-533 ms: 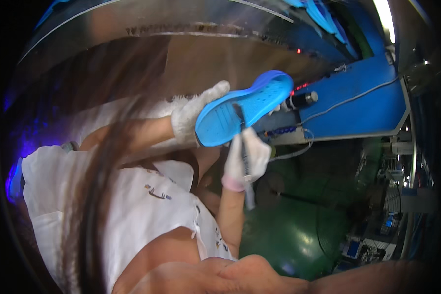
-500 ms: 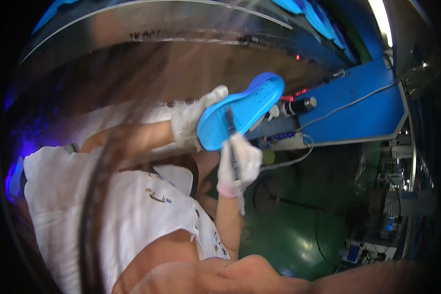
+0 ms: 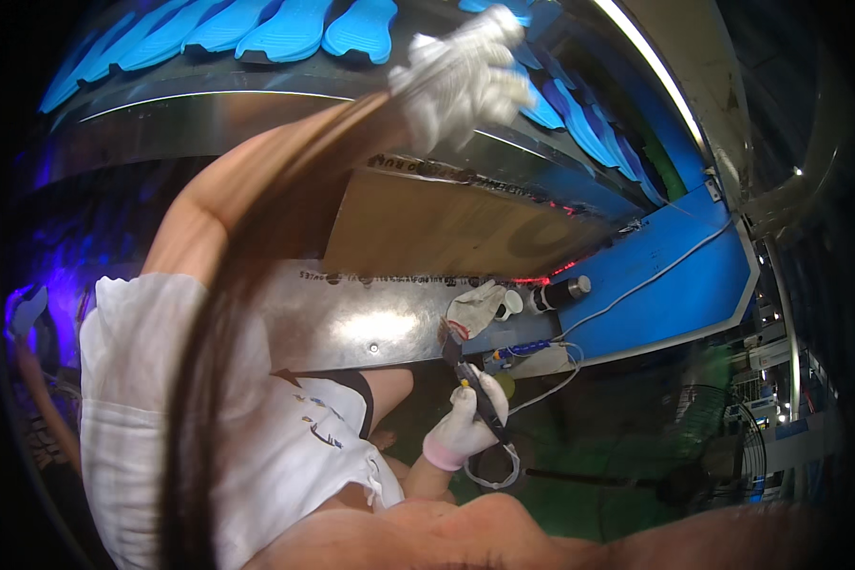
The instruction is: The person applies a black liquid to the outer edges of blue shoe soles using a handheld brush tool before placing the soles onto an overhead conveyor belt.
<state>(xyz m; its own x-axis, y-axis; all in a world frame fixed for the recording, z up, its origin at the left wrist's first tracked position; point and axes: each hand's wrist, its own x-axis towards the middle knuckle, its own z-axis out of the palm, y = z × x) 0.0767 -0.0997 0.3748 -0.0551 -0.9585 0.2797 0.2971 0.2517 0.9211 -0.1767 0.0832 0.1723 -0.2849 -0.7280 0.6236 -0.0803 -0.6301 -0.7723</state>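
Observation:
My left hand (image 3: 465,81), in a white glove, is stretched out over a raised dark surface (image 3: 220,87) where blue insoles (image 3: 290,30) lie. Its fingers look spread though motion blurs them, and no insole shows in it. The closest blue insole (image 3: 363,30) lies just left of the hand; others lie to its right. Low in the view, my gloved right hand (image 3: 467,418) is closed around a slim black corded hand tool (image 3: 485,403) with a flat, dark tip pointing up and away from me.
Below the raised surface is a metal bench (image 3: 370,328) with a brown cardboard sheet (image 3: 446,220) behind it. A spare white glove (image 3: 475,309), a white cup (image 3: 511,302) and a dark bottle (image 3: 565,293) stand beside a blue panel (image 3: 655,256). A fan (image 3: 722,437) is at the lower right.
The blue insole is no longer in my left hand, which has moved up and away to the raised surface. My right hand with the tool has dropped lower.

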